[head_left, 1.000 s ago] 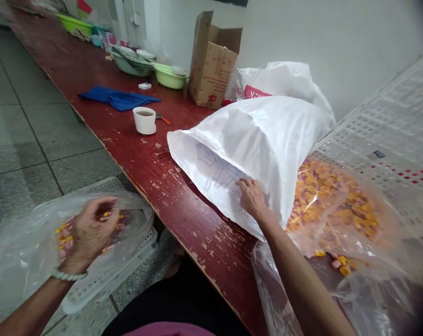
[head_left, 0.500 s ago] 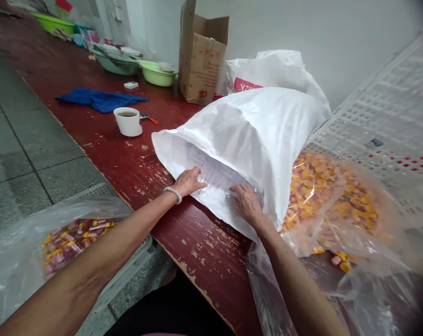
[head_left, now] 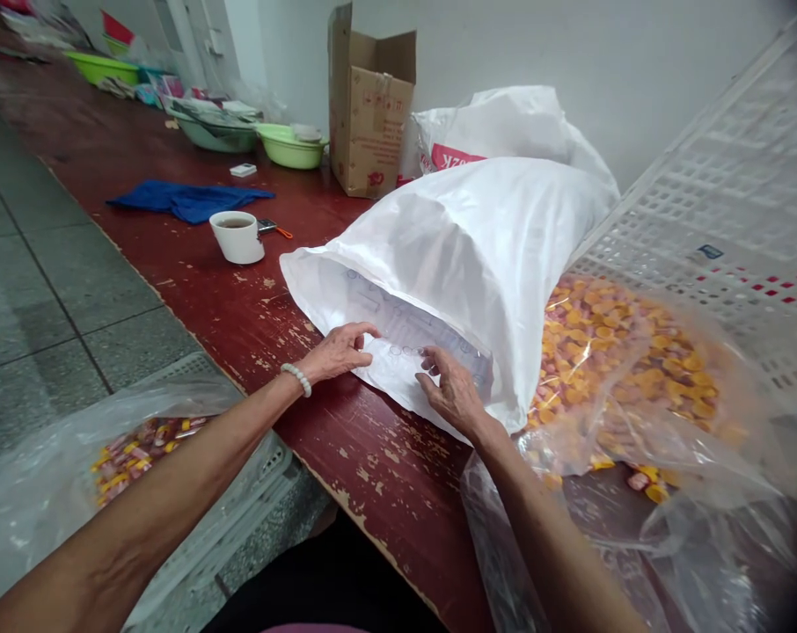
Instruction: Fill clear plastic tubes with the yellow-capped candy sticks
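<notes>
Two hands work the sack point(head_left: 478, 255) mouth, which lies on the table point(head_left: 253, 316) edge. Left hand point(head_left: 336, 352) pinches the lower lip; right hand point(head_left: 452, 391) presses, fingers curled, on clear film inside. Next move likely needs a firm grip on that film. Candy bag point(head_left: 636, 369) lies just beside.

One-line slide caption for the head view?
Left hand and right hand pinch clear plastic sheets at the mouth of a white woven sack.
</notes>
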`<act>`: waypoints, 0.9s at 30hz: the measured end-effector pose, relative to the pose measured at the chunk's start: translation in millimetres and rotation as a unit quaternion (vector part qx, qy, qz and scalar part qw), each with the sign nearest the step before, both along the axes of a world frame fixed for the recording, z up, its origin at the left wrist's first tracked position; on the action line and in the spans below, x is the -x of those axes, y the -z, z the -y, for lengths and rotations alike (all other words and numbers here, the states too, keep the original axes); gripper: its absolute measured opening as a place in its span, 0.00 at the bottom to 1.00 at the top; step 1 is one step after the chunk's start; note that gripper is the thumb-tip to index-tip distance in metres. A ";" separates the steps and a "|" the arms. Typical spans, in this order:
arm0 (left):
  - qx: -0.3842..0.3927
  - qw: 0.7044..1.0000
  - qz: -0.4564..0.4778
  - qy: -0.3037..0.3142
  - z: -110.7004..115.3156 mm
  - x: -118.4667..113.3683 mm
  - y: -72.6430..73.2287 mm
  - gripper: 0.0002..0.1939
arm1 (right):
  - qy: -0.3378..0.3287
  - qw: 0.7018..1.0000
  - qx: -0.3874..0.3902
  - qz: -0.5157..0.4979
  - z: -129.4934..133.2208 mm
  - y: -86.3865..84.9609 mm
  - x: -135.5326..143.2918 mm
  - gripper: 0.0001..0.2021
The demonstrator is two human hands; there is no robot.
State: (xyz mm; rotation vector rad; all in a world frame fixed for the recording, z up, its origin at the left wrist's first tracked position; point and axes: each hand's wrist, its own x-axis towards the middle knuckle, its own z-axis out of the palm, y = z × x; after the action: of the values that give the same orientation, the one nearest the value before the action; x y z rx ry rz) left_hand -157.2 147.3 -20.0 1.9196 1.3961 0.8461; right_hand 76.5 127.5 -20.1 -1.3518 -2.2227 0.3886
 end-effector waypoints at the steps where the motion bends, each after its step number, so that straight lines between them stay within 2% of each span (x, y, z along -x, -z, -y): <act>1: -0.001 1.000 0.029 -0.003 4.4 -0.5 1.2 0.20 | 0.001 1.000 0.005 -0.014 3.4 0.0 2.1 0.15; 5: 0.051 0.979 0.194 0.017 27.0 -9.2 2.9 0.19 | -0.002 0.995 0.023 -0.093 16.9 0.4 16.9 0.13; 10: 0.157 0.916 0.369 0.022 52.5 -23.7 3.4 0.23 | 0.010 0.978 0.089 -0.190 30.8 5.0 38.9 0.15; 13: 0.204 0.880 0.428 0.000 57.7 -25.0 4.7 0.20 | 0.011 0.977 0.072 -0.199 36.1 6.3 43.9 0.15; 16: 0.248 0.853 0.459 -0.006 57.7 -20.3 3.9 0.16 | 0.011 0.983 0.047 -0.179 39.6 2.8 42.9 0.14; 20: 0.274 0.831 0.482 0.046 55.6 -10.9 1.8 0.14 | -0.011 0.985 0.064 -0.161 43.9 -5.5 40.0 0.15; 23: 0.336 0.791 0.509 0.059 52.3 -5.5 2.5 0.08 | -0.076 0.996 -0.010 -0.049 48.3 -9.9 39.6 0.16; 25: 0.370 0.792 0.481 0.070 49.8 -3.7 2.9 0.08 | -0.112 0.991 -0.064 0.029 51.4 -11.5 40.6 0.16; 27: 0.377 0.816 0.423 0.110 47.9 -3.1 1.6 0.09 | -0.132 0.985 -0.093 0.064 53.3 -12.6 42.0 0.14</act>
State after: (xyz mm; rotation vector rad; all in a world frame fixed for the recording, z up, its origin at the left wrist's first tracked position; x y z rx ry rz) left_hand -154.1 99.5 -21.7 0.8628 0.7390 0.7242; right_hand 34.6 74.3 -7.4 -1.0129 -2.4842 0.1841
